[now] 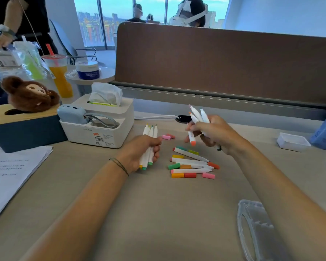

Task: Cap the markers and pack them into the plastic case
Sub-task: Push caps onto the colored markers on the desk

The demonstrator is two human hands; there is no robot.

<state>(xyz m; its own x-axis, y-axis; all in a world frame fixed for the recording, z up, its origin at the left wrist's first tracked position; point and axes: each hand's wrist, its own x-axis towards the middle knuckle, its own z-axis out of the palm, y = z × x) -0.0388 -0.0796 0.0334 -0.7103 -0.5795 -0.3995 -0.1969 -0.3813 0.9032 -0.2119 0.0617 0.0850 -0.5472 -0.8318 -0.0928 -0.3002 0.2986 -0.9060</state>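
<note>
My left hand [143, 151] grips a bundle of white markers [150, 131], their uncapped tips pointing up and away. My right hand [213, 133] holds several white markers [198, 114]; one with an orange-red end [192, 138] points down from my fingers. Between my hands, on the beige desk, lie a few white markers [191, 162] among several loose caps [183, 175] in orange, red, pink, green and yellow. Two pink caps [167, 136] lie a little farther back. The clear plastic case [256, 228] lies flat at the near right.
A white tissue-box organiser [102, 127] and a blue box with a brown plush toy [28, 95] stand at the left. Papers [9, 172] lie at the near left. A small white tray [293, 141] sits at the right. A brown partition [224, 63] closes the back.
</note>
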